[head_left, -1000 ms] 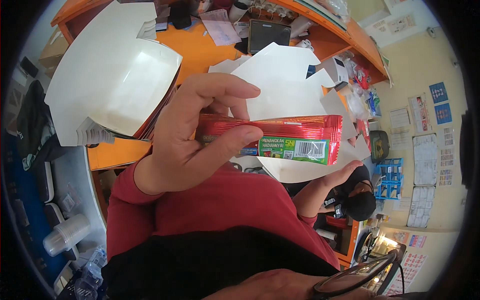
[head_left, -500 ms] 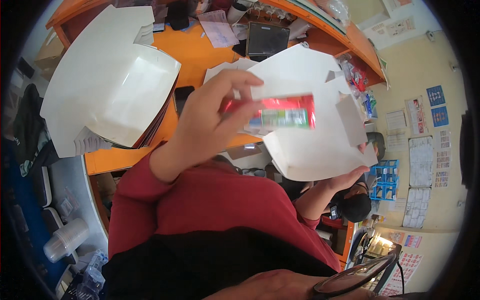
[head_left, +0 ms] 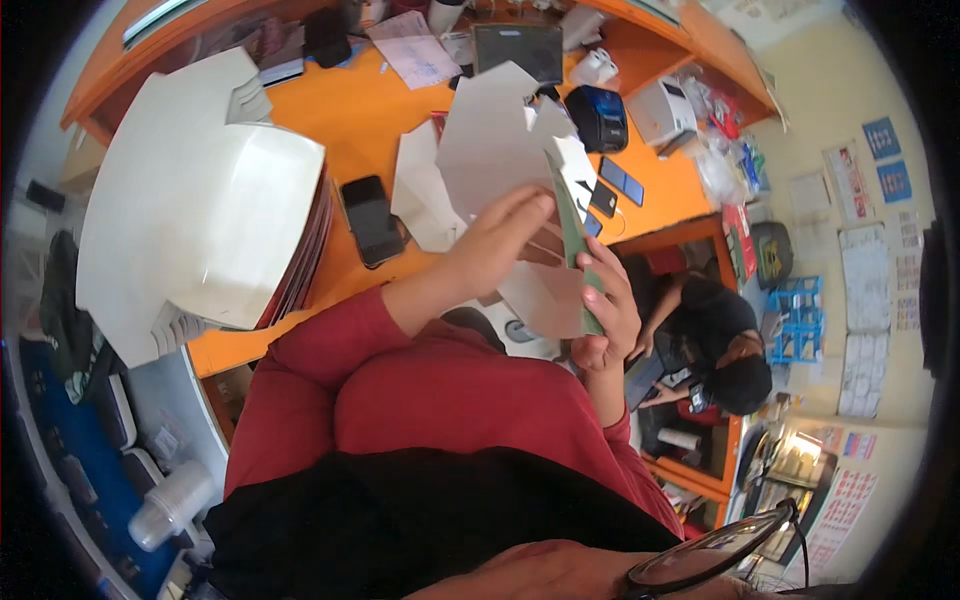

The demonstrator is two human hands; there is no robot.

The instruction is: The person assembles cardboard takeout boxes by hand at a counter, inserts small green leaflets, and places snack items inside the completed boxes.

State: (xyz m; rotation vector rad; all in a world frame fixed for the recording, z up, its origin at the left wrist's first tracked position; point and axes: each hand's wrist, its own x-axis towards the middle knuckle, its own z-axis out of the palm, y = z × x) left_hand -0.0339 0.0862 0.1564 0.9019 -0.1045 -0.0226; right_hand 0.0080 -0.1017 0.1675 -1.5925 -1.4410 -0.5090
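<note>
My right hand (head_left: 612, 305) grips a cardboard food box (head_left: 490, 140), its fingers on the green outer side of one raised wall. The box is part-folded, with pale inner panels and notched flaps. My left hand (head_left: 500, 238) lies against the inside of that wall, its fingers stretched out and close together. No red packet shows in it; its underside is hidden. Left of my hands stands a nested stack of white box blanks (head_left: 250, 220) with dark red outer sides. Another pale box blank (head_left: 415, 185) lies on the table behind the held one.
On the orange table (head_left: 340, 130) lie a black phone (head_left: 372, 220), a blue-screened phone (head_left: 622, 180) and a black printer-like device (head_left: 598, 118). A tablet (head_left: 518, 52) stands at the back. To the right another person (head_left: 715, 330) sits in dark clothes. Clear plastic cups (head_left: 170, 505) are at lower left.
The red packet has gone from view out of my left hand, which has moved right to the box. My right hand has turned the box up on edge, its green outside showing.
</note>
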